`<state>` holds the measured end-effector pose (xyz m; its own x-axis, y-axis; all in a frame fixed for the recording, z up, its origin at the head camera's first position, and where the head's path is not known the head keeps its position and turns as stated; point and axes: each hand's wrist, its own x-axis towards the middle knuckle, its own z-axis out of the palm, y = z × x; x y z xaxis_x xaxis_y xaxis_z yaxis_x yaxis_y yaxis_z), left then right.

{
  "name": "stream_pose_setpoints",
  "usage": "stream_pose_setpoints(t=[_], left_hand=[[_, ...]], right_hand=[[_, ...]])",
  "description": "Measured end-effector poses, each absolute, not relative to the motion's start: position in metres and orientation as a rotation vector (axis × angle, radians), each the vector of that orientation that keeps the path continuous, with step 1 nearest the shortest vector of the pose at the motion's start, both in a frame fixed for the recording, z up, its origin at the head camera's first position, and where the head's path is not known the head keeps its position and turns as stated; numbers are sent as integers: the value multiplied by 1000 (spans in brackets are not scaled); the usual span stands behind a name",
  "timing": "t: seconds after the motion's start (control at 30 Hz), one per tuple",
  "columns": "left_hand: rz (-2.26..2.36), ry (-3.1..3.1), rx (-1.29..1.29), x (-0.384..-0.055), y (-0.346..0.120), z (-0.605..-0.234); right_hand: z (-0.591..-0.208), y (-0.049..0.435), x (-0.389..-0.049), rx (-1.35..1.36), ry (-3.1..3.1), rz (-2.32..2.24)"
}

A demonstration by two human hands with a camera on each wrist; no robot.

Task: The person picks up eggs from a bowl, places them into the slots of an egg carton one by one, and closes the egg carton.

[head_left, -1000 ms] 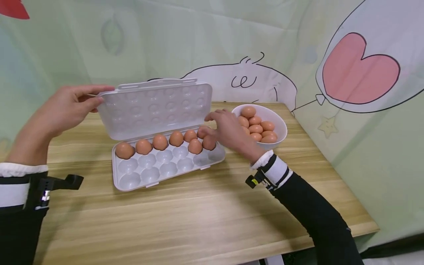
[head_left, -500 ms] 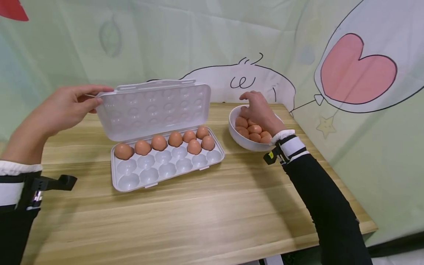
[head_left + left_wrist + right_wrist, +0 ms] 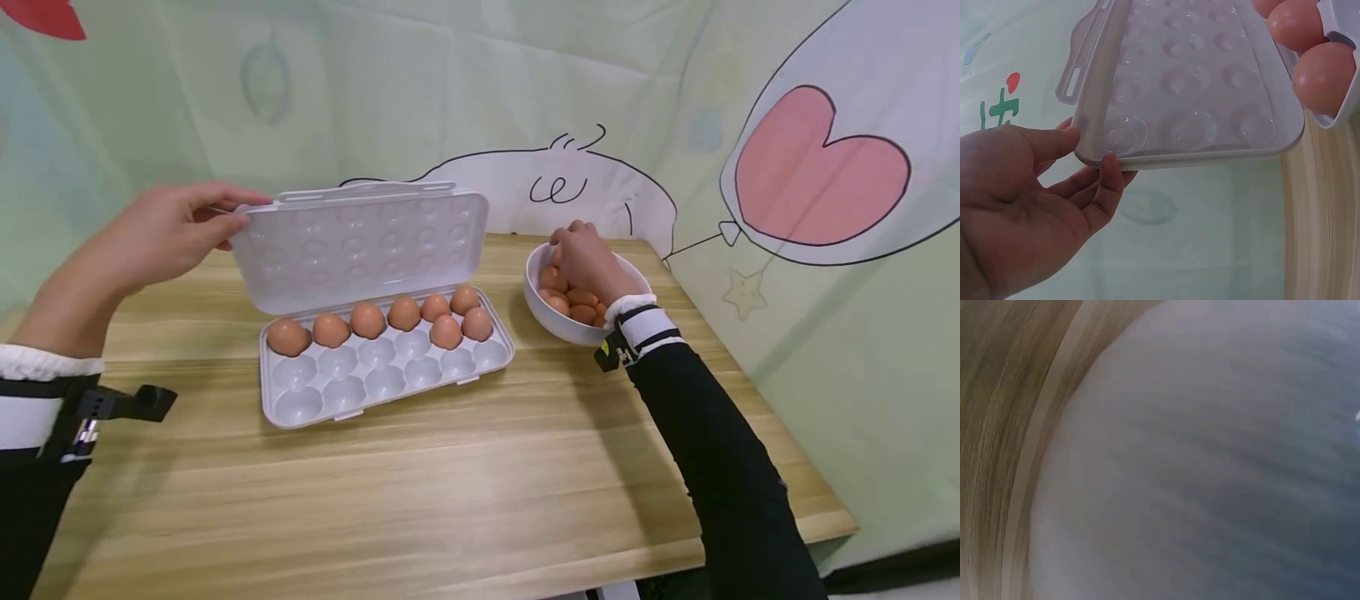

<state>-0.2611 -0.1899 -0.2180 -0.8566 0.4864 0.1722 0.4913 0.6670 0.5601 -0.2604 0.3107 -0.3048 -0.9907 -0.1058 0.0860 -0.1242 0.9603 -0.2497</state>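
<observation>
Head view: left hand (image 3: 168,229) at the ten-o'clock corner of a translucent white plastic lid (image 3: 367,242), thumb and fingers pinching it. Lid stands tilted up along the twelve-o'clock edge of a white plastic egg tray (image 3: 385,382). Eight brown oval eggs (image 3: 367,321) in tray: six along the back row, two more at the three-o'clock end. Right hand (image 3: 592,260) reaches into a round white bowl (image 3: 555,325), between two and three o'clock from tray. Smooth brown bowl eggs (image 3: 582,314) at six to eight o'clock of that hand, just beside bent fingers; fingertips hidden, cannot tell whether they pinch one.
</observation>
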Motion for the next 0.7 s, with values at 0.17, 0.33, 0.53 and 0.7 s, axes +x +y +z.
stream_pose_setpoints(t=[0.17,0.33,0.53,0.7], left_hand=[[-897,-2885,-854,-262,-190,-213],[-873,-2909,-849,-263,-191,-210],[-861,-2917,-842,-261,-192,-210],[-840,-2919,-841,-262,-188,-208]], right_hand=[[-309,309,-259,194,-3068,378],[-315,307,-260,215,-3043,389],[-317,307,-260,156,-3011,487],[-308,314,-254,14,-2993,759]])
